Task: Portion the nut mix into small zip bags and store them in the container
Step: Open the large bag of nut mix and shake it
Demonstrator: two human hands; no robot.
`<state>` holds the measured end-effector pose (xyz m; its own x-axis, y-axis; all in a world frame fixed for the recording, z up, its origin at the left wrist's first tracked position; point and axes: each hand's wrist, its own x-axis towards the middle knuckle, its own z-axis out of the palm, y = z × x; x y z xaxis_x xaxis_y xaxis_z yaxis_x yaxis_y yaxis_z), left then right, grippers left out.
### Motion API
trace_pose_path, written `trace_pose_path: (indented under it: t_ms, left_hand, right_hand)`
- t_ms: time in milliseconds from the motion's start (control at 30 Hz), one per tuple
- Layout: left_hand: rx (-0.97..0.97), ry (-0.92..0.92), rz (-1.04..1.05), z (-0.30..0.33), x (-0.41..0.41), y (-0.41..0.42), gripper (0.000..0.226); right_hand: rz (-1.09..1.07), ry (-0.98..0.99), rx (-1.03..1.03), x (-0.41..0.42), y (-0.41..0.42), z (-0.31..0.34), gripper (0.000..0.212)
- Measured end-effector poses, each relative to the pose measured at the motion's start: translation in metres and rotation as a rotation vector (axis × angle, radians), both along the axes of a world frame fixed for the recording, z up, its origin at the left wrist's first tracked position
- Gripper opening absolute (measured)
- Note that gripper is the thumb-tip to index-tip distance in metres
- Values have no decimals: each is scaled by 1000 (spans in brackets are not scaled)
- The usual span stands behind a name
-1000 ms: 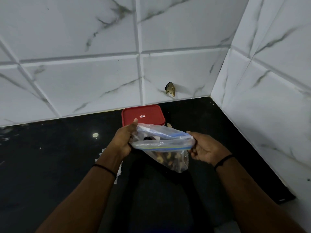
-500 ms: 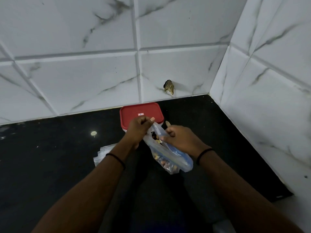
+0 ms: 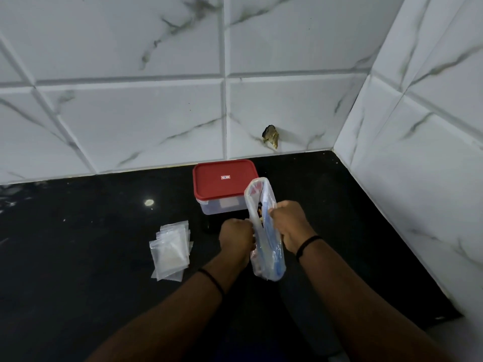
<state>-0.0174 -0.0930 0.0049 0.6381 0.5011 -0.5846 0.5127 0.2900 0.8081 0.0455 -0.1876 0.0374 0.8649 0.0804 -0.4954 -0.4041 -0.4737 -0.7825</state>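
The large zip bag of nut mix [image 3: 264, 231] stands upright between both hands, its mouth pulled apart into a narrow slit that runs away from the camera. The left hand [image 3: 236, 237] pinches the left lip of the bag with curled fingers, knuckles turned up; the right hand [image 3: 288, 223] grips the right lip, the one with the blue zip strip, its fingers also curled round the plastic. A few nuts show through the opening, and more sit blurred in the lower part of the bag, which hangs down to the black countertop [image 3: 78, 244] (whether it actually rests there I cannot tell).

Both forearms reach in from the bottom edge and converge on the bag, each wrist wearing a thin black band.

Just behind the bag stands the container [image 3: 222, 186], its red lid on, close to the tiled wall [image 3: 130, 113]. A loose stack of small zip bags [image 3: 171, 250] lies flat to the left of the left hand, near but apart from it. Left of the stack the counter is open dark surface; to the right the counter narrows toward the corner where the side wall [image 3: 418, 178] meets it
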Motion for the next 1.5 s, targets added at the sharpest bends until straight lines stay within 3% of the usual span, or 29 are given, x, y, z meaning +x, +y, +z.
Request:
trace_pose_path:
  t_ms: [133,267,400,533,700,767,867,933,1100,1267,1433,1500]
  left_hand:
    - [47,-12,-27,5,4,-4,27]
    - [-99,15,-25,9,10,-3,15]
    - [-242,17,41,18,12,-1,20]
    - [-242,57,38,27,23,4,23]
    - [-173,-19,32,27,22,14,26]
    - [-171,-53,51,30,20,25,28]
    - [-245,-27,52,35,22,50,24]
    - [-288,-2,30,39,24,62,29]
    - [-270,-13,-56,44,32,71,33]
    - [-20,-17,-216,38,38,66,21]
    - [115,-131,-369,36,40,56,35]
    - [177,-159,-365,33,39,56,45]
  right_hand:
    - [-122,80,94,-1,0,8,14]
    - [-210,201,182,-5,4,13,30]
    - [-213,121,243,-5,0,13,19]
    - [-53,-265,-5,-2,-9,1,38]
    - [166,-375,-339,11,-23,2,47]
    - [133,-259,-228,19,-33,7,44]
    - [-103,202,358,27,-54,17,30]
    - [-107,397,461,30,-66,21,30]
    - [3,431,307,31,-77,5,23]
    - [256,369,-46,27,-90,-10,22]
    - [526,-84,-551,29,-76,-18,29]
    - [473,-246,-519,26,-66,-17,32]
